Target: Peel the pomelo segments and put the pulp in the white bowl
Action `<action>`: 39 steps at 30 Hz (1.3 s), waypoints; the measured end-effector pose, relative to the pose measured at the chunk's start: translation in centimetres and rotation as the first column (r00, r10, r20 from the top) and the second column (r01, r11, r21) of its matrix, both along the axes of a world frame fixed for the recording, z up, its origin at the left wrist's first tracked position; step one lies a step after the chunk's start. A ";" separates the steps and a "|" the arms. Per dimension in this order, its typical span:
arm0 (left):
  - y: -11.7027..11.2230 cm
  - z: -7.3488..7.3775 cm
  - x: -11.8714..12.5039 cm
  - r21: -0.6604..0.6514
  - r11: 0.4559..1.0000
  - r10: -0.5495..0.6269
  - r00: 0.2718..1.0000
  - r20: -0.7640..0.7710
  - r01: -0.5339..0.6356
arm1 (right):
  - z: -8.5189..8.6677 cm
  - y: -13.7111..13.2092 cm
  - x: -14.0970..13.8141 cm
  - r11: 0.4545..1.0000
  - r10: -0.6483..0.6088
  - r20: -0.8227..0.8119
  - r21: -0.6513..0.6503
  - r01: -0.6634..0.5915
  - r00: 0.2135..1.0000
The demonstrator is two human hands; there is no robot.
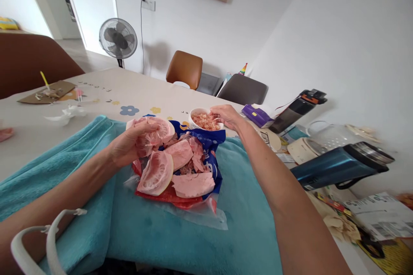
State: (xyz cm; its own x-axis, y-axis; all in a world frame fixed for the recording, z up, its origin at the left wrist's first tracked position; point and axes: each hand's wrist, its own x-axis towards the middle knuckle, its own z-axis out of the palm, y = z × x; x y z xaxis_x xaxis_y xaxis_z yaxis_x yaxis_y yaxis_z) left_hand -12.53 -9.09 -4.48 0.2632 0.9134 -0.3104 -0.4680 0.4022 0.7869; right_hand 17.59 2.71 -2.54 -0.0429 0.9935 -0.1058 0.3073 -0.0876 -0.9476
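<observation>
A piece of pink pomelo (149,142) with torn membrane is in my left hand (129,144), whose fingers curl round it above a pomelo peel. My right hand (227,116) reaches to the right side of a white bowl (195,125) of loose pink pomelo flesh (206,121). Its fingers are pinched together over the rim; what they hold is hidden. Between the hands, several thick pomelo peels (158,174) and torn membranes (196,161) lie on a blue and red plastic bag (216,137).
The bag rests on a teal towel (180,240) at the near table edge. On the right are a blue bottle (338,163), a dark bottle (295,111) and a purple pack (257,115). Crumpled tissue (67,114) and cardboard (35,96) lie at left.
</observation>
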 end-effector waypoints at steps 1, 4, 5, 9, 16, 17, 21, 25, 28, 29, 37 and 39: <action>-0.1 0.1 0.0 -0.001 1.000 0.010 1.000 -0.012 -0.010 | 0.0 0.0 0.1 1.000 0.006 -0.011 -0.007 -0.006 1.000; -0.2 0.2 0.1 -0.005 1.000 0.026 0.999 -0.035 -0.026 | -0.1 0.0 0.3 0.999 0.019 -0.040 -0.028 -0.021 0.999; -0.2 0.2 0.1 -0.005 1.000 0.024 0.999 -0.036 -0.024 | -0.1 0.0 0.3 0.999 0.019 -0.047 -0.033 -0.021 0.999; -0.1 0.1 0.0 0.014 1.000 -0.014 1.000 -0.021 0.014 | 0.0 -0.1 0.1 1.000 -0.012 -0.059 -0.026 0.011 0.998; 0.0 -0.3 -0.2 0.066 0.997 -0.042 0.999 -0.002 0.042 | -0.3 0.1 -0.3 0.998 -0.067 -0.061 0.006 0.067 0.996; 0.0 -0.3 -0.2 0.077 0.996 -0.042 0.999 0.000 0.041 | -0.3 0.1 -0.3 0.998 -0.068 -0.064 0.001 0.068 0.996; 0.0 -0.3 -0.2 0.102 0.993 -0.054 0.999 0.006 0.053 | 0.1 -0.1 -0.5 0.999 -0.039 -0.093 -0.023 0.037 0.995; 0.1 -0.3 -0.1 0.090 0.996 -0.030 0.999 0.028 0.028 | 0.4 -0.4 -0.6 1.000 -0.006 -0.126 -0.012 0.004 0.992; 0.0 -0.2 -0.1 0.086 0.996 -0.030 0.999 0.043 0.026 | 0.3 -0.4 -0.4 1.000 0.013 -0.134 -0.004 -0.013 0.991; 0.0 -0.2 -0.1 0.084 0.996 -0.033 0.998 0.045 0.029 | 0.2 -0.4 -0.4 1.000 0.016 -0.130 -0.007 -0.017 0.991; -0.1 0.1 0.0 0.032 0.999 -0.038 0.997 0.064 0.036 | -0.3 0.3 -0.3 0.999 -0.036 -0.060 0.007 0.037 0.998; 0.0 0.1 0.0 0.018 0.999 -0.029 0.998 0.061 0.028 | -0.4 0.3 -0.3 0.998 -0.057 -0.035 0.025 0.058 0.998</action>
State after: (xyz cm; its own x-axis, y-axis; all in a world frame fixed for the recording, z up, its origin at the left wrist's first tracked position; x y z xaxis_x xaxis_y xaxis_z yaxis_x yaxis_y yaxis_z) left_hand -12.55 -9.14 -4.38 0.3073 0.9104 -0.2770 -0.5037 0.4025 0.7644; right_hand 17.31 3.00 -2.92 0.0110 0.9968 -0.0795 0.2696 -0.0796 -0.9597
